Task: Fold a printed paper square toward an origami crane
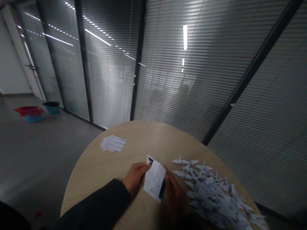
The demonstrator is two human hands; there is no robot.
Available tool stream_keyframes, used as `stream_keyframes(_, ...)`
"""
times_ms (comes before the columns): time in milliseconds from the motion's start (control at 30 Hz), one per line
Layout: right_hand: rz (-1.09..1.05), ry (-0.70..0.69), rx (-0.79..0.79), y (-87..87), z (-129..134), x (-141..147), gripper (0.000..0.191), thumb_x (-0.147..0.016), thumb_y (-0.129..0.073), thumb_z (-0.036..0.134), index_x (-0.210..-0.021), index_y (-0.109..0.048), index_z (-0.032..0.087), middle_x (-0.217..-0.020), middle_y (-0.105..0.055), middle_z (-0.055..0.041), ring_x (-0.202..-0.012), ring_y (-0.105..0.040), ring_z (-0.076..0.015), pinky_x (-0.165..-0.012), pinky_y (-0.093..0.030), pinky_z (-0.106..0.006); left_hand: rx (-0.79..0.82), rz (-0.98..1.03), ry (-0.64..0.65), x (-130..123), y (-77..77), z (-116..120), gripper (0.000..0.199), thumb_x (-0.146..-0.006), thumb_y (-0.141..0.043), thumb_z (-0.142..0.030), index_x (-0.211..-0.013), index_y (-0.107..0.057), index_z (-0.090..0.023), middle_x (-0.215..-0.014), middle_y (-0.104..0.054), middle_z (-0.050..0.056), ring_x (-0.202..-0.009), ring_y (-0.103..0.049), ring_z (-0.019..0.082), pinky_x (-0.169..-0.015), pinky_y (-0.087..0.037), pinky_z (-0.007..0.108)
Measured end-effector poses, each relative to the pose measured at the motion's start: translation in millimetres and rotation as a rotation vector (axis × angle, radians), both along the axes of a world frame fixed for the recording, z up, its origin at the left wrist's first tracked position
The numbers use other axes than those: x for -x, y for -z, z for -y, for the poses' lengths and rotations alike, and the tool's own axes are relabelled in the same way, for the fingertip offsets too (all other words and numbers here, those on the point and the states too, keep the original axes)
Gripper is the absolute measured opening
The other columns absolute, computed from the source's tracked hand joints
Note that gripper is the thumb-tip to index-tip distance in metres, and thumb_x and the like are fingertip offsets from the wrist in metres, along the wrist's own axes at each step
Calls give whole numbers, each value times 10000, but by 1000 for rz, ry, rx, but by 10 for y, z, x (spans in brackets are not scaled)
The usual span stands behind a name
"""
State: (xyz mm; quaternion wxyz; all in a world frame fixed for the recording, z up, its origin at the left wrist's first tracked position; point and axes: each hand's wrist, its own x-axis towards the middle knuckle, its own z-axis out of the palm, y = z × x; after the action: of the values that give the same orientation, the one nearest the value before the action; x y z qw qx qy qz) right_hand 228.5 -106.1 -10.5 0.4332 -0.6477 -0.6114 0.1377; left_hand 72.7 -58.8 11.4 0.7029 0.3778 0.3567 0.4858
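Between my two hands is a white sheet of printed paper with dark blocks and lines of text, held tilted above the round table. My left hand pinches its left edge, thumb on top near the upper dark corner. My right hand grips the right edge, its fingers partly in shadow. Just right of that hand lies a large heap of folded paper cranes, white with pointed wings. A small stack of printed paper sheets rests on the table farther left.
The round wooden table stands close to a glass partition with blinds. On the grey floor at far left are a bin with a red liner and a blue bin with a black liner, near a door.
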Motion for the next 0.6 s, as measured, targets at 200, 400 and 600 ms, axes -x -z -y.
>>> stream_keyframes(200,363,-235,-447,103,-11,-65,417,-962,-342,214,-1356,-479,195,-1316,-575,-59,-1185,-562,-182,-983,-495,-283,35,58,-2,38,-97,13,413,-557,-805,-477,-586,-661,-91,-522,-645,61,-463,-569,145,-473,-384,244)
stream_keyframes(400,567,-306,-696,33,-62,-38,455,-976,-324,171,-1428,-361,200,-1322,-572,-96,-1235,-517,-201,-984,-502,-319,56,66,-40,68,-121,-8,432,-510,-821,-481,-527,-626,-97,-471,-612,43,-414,-533,115,-440,-357,228)
stream_keyframes(600,538,-220,-707,89,-68,87,455,-991,-280,171,-1440,-337,220,-1273,-616,-89,-1215,-540,-191,-998,-479,-325,52,35,-82,75,-149,-22,466,-426,-873,-450,-644,-655,-101,-517,-651,35,-446,-571,123,-459,-407,223)
